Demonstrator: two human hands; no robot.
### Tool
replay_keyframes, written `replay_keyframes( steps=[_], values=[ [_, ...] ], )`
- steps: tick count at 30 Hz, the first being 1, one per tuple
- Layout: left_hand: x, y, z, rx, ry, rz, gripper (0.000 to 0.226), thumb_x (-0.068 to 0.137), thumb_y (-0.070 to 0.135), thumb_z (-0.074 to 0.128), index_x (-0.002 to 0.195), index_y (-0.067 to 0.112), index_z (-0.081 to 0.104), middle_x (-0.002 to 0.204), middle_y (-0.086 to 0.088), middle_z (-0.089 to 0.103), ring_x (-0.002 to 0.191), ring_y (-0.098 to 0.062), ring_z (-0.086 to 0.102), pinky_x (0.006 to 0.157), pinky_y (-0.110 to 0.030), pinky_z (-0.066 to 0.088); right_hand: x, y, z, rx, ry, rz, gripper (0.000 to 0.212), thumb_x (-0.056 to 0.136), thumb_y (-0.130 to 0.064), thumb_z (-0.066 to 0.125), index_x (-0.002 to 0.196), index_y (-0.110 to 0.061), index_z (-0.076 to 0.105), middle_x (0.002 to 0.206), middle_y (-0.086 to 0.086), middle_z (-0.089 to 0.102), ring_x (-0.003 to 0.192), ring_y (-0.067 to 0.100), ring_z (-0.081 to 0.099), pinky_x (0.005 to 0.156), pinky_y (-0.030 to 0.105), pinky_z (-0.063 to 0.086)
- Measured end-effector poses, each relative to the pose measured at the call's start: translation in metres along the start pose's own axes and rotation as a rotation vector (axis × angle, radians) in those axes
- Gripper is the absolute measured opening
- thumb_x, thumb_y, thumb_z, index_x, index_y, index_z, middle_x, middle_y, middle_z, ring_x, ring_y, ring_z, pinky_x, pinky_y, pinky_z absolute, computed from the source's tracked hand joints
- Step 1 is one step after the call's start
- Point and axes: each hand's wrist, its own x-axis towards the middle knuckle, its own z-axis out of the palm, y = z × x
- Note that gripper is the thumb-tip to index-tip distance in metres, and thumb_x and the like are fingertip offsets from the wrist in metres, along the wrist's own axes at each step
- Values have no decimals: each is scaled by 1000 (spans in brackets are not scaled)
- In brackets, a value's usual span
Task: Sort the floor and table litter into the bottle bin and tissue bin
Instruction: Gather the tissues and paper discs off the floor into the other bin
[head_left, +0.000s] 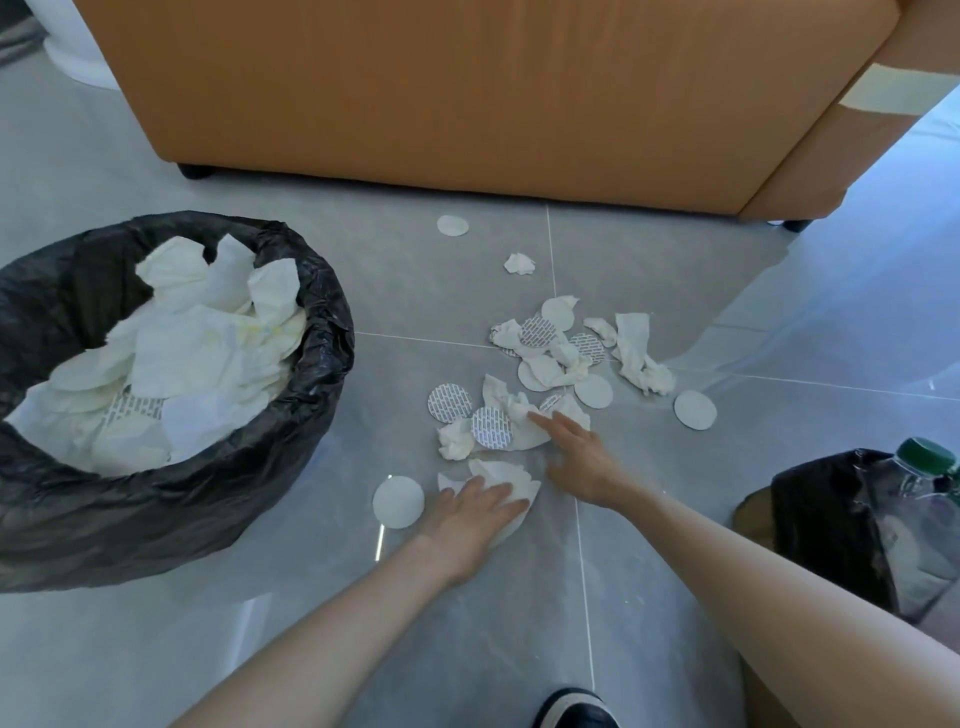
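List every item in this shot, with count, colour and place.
Large round bin with black bag liner: one, black, floor at left, filled with white tissues and discs.
Smaller black-lined bin: one, black, right edge.
Clear plastic bottle with green cap: one, inside the right bin.
Crumpled white paper tissues: roughly eight, white, scattered mid-floor.
Round flat discs: about a dozen, plain white or silver-printed, mixed among the tissues.
Orange sofa: one, behind the litter.
Grey tiled floor: under everything.
Black shoe: one, bottom edge.
Left hand: fingers flat on a tissue.
Right hand: fingers stretched, touching another tissue.
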Motion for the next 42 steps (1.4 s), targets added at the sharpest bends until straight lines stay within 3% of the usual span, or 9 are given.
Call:
replay_keyframes(
  steps=[4,7,12,16,23,31,35,40,42],
  values=[
    [-4,-6,10,32,82,-9,84,82,0,57,149,29,14,143,3,29,126,-26,34,83,-37,43,-9,1,14,-135,50,7,65,84,-7,50,144,-30,36,147,2,29,128,32,31,102,39,39],
    [-11,-13,16,-44,84,-61,66,86,6,55,142,29,29,133,2,35,115,-23,40,70,-33,40,-17,4,21,-158,103,-15,58,81,-4,52,135,-25,47,135,3,40,115,31,45,91,39,46],
    [-24,-19,30,-126,139,-76,44,83,1,52,123,20,48,118,-3,43,103,-25,48,67,-36,40,-29,6,26,7,155,-5,54,77,-6,61,126,-24,50,118,3,51,100,26,57,78,38,50],
    [-31,-23,33,-169,165,-61,46,77,-1,51,118,21,51,114,-2,45,99,-23,49,66,-31,37,-39,6,31,9,301,19,59,77,-20,68,131,-29,46,127,-3,44,117,22,40,76,34,47],
    [-40,-29,36,-285,176,-87,41,80,0,45,113,21,55,110,-2,47,91,-23,52,65,-29,35,-33,5,27,98,129,143,59,90,-18,50,146,-18,32,149,6,29,128,36,33,106,37,32],
    [-45,-31,36,-398,171,-139,42,80,-1,43,112,21,59,110,-3,50,97,-25,54,77,-33,44,-33,4,30,108,77,154,50,73,-22,76,112,-13,46,107,4,47,92,22,51,73,29,40],
    [-47,-29,32,-484,183,-169,36,87,3,43,115,20,61,107,-2,48,102,-24,54,79,-28,42,-35,1,27,154,8,228,35,77,-23,71,97,-16,43,95,6,55,78,22,54,69,37,48],
    [-43,-29,-15,-592,435,-159,35,91,9,52,120,25,62,104,1,51,106,-18,53,74,-19,30,-37,-34,-8,548,115,74,22,88,-15,60,108,-14,50,93,9,57,63,17,54,58,31,49],
    [-46,-26,-51,-663,613,-150,34,90,11,55,120,24,63,108,-1,55,105,-16,53,80,-22,36,-42,-55,-29,654,277,-22,13,89,-15,58,101,-17,53,88,6,57,68,17,55,66,38,53]
  ],
)
